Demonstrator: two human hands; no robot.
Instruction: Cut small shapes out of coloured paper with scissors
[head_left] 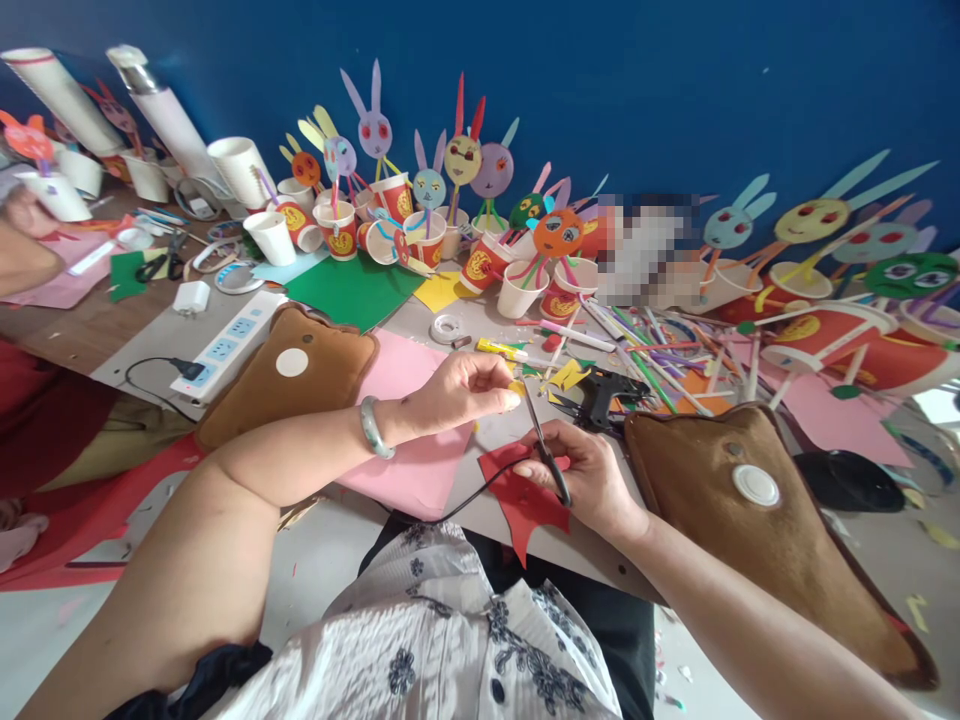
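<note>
My right hand [581,475] is wrapped round a pair of scissors [538,425], whose blades point up and away from me. Just left of the blades, my left hand [472,392] pinches a small yellow paper piece [517,388] between thumb and fingertips. The blades are beside or at this piece; whether they touch it I cannot tell. Beneath my right hand lies a cut red paper sheet [517,490], partly hidden by it. A pink sheet [420,470] spreads under my left forearm. A black glue gun [604,395] rests beyond my right hand, and a yellow marker [502,350] lies past my left.
Brown plush warmers [720,490] lie at both sides. Several paper cups [341,230] with rabbit-faced paper figures [375,133] line the blue wall. A power strip [229,345] sits left, with a green sheet [352,290] behind. Another person's arm [26,245] is at far left.
</note>
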